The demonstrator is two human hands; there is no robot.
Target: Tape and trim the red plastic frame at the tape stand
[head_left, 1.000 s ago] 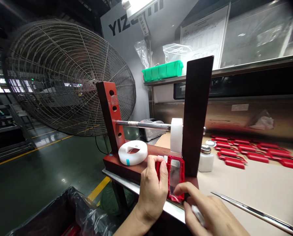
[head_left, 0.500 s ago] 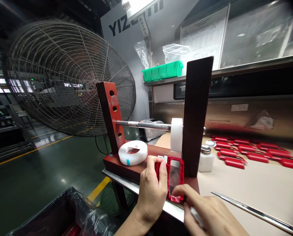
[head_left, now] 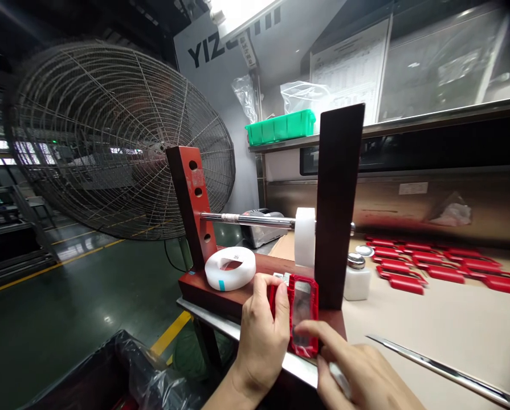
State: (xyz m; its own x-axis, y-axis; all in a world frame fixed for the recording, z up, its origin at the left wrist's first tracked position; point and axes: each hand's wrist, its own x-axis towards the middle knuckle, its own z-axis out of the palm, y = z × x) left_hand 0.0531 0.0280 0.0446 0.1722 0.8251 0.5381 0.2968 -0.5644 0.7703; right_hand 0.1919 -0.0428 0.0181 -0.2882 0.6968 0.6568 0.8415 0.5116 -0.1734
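Observation:
My left hand [head_left: 261, 339] grips a red plastic frame with a clear window [head_left: 300, 310] by its left edge, held upright at the front of a dark red wooden stand [head_left: 338, 205]. My right hand [head_left: 361, 373] has its index finger pressed on the frame's lower window area, and something small and white is tucked in its palm. A steel rod [head_left: 248, 218] crosses the stand and carries a white tape roll [head_left: 305, 236]. A second white roll [head_left: 230, 267] lies flat on the stand's base.
Several red frames [head_left: 434, 265] lie in rows on the beige table [head_left: 451, 324] at right, behind a white dispenser bottle [head_left: 356, 277]. A metal strip [head_left: 443, 370] lies near the front. A large wire fan [head_left: 109, 142] stands left, a black-lined bin [head_left: 122, 370] below, a green tray [head_left: 280, 125] on the shelf.
My right index finger has slid a little to the left along the frame's lower window. The view has shifted slightly; my left hand keeps its grip.

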